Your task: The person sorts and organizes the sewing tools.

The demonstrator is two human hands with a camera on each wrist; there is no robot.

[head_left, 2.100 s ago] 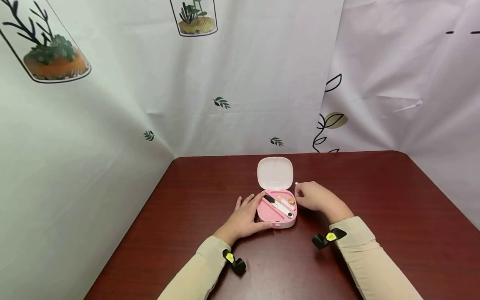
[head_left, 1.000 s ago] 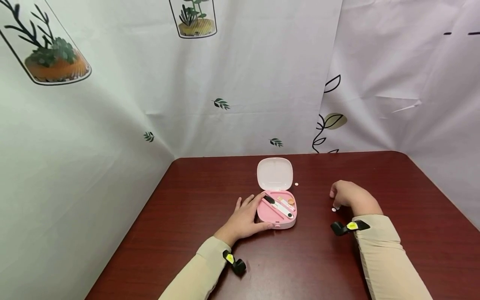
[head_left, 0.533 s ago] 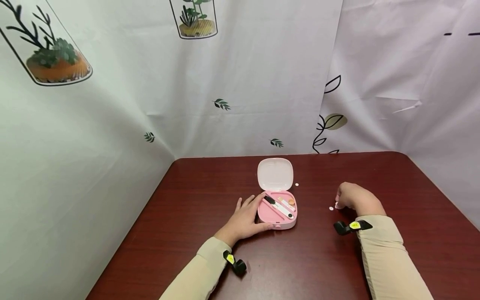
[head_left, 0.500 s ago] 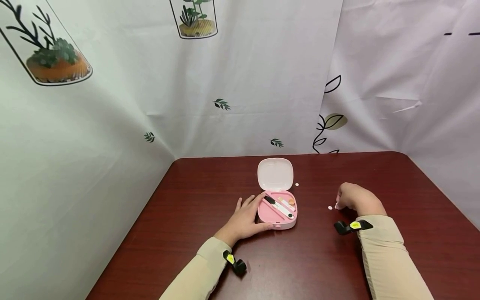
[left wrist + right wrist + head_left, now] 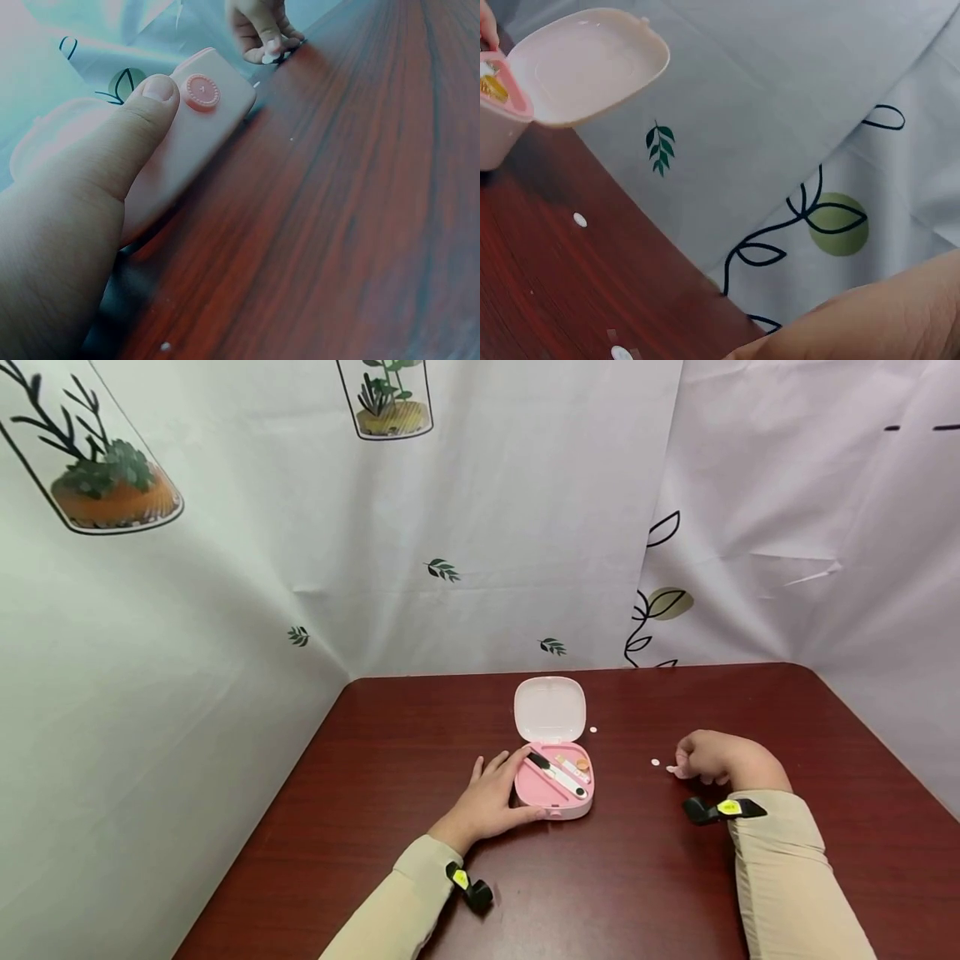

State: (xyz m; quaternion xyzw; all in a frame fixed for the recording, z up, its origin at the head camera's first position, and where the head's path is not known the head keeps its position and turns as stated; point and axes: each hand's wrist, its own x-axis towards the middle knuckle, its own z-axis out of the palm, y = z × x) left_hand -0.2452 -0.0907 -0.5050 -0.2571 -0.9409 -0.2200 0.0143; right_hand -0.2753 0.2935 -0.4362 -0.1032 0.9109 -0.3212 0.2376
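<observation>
In the head view my left hand (image 5: pixel 487 797) holds a pink case (image 5: pixel 553 781) at its left side, thumb at the front wall and fingertips at the back-left rim. The left wrist view shows that thumb beside the case's round front clasp (image 5: pixel 202 92). The pale lid (image 5: pixel 550 710) stands open. Inside lie a white tool with a black end (image 5: pixel 558 774) and smaller items. My right hand (image 5: pixel 723 758), fingers curled, pinches a small white button-like disc (image 5: pixel 670 768) close over the table. Another white disc (image 5: pixel 656 762) lies just left of its fingertips.
A third white disc (image 5: pixel 593 729) lies right of the lid, also in the right wrist view as a white disc (image 5: pixel 580 220). The dark red table (image 5: pixel 420 727) ends at a printed white cloth (image 5: pixel 480 610) behind it.
My right hand has left the case's right side and moved right to the two discs; lately it has shifted slightly further right with one at its fingertips. My left hand stays on the case.
</observation>
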